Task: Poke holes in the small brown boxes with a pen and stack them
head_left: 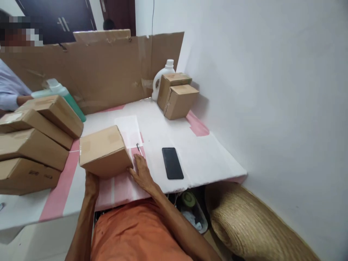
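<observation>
A closed cardboard box is in front of me near the table's front edge. My left hand grips it at the lower left corner; the box hides most of those fingers. Beside its right corner is my right hand, thumb at the cardboard and the other fingers stretched forward over the table. A pen lies just beyond those fingertips, next to a white sheet of paper. To the right of this hand a black phone lies flat, apart from it.
Several cardboard boxes line the left side, by a bottle of green liquid. Two more boxes and a white jug stand at the back right. A cardboard panel screens the back; a person's sleeve shows left. A wall bounds the right.
</observation>
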Motion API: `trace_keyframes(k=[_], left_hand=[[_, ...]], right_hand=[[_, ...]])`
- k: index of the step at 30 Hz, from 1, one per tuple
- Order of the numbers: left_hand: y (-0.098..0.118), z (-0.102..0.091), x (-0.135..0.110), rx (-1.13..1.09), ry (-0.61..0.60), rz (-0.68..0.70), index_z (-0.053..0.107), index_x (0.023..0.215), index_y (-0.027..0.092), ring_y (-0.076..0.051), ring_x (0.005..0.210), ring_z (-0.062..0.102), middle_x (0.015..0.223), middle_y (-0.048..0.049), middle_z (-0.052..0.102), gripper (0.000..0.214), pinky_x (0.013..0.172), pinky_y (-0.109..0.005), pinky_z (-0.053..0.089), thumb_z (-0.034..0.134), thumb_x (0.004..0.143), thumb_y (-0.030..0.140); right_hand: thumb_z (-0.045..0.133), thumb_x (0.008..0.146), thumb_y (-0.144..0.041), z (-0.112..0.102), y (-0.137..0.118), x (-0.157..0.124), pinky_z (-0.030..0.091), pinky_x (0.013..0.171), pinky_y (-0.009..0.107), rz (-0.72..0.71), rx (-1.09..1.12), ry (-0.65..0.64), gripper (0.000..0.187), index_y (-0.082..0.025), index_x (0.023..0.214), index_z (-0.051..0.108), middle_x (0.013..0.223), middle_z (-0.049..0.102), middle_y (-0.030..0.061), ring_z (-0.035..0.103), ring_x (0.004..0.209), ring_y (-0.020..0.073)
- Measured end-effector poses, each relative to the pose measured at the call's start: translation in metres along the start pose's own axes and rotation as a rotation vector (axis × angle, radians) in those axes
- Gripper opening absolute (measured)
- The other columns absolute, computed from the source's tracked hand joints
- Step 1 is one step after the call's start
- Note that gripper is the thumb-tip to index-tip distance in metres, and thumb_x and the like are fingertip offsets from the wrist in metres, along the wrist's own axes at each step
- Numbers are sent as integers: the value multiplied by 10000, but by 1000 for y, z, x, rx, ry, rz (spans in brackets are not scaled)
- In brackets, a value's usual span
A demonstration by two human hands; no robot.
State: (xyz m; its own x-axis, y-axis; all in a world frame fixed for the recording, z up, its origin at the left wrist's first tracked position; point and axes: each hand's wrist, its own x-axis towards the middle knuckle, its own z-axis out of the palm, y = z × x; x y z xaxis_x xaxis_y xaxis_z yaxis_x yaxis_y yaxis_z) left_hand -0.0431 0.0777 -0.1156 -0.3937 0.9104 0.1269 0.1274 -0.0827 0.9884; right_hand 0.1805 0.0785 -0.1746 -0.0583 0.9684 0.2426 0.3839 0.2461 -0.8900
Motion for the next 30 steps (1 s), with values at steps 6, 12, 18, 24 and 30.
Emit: trace_keyframes(k=[6,12,18,24,30], left_hand=[[-14,-16,15,163,-64,0,779,1087,120,-468,1278,615,1148,-221,783,768,1150,-650,450,656,746,797],[12,-40,-34,276,-142,65,662,1416,229,-305,1276,668,1392,-129,708,651,1117,-488,521,580,954,680],[48,-36,-88,479,-51,346,616,1478,226,-209,932,718,1101,-63,734,587,932,-374,604,717,955,472],[63,-28,-94,615,-130,639,481,1612,258,-227,1018,706,1231,-97,724,598,934,-364,592,623,1035,319],[91,-21,-86,658,-202,814,440,1635,203,-235,1014,689,1219,-129,709,627,928,-353,573,614,1038,276]], right_hand=[[743,934,-445,-14,-11,9,513,1144,501,11,232,-88,583,-221,1458,616,1395,675,147,653,1288,302],[645,979,-615,-12,-19,7,562,955,385,221,548,-43,477,-210,1217,733,1187,743,83,694,1077,250],[564,986,-734,-12,-30,8,528,982,395,252,546,-63,613,-235,1312,703,1252,732,81,655,1176,272],[438,946,-887,-21,-40,3,524,844,393,346,580,-106,813,-206,1262,749,939,731,67,662,889,256],[374,865,-990,-27,-39,5,517,718,361,455,876,-198,894,-238,1192,729,859,706,56,642,802,246]])
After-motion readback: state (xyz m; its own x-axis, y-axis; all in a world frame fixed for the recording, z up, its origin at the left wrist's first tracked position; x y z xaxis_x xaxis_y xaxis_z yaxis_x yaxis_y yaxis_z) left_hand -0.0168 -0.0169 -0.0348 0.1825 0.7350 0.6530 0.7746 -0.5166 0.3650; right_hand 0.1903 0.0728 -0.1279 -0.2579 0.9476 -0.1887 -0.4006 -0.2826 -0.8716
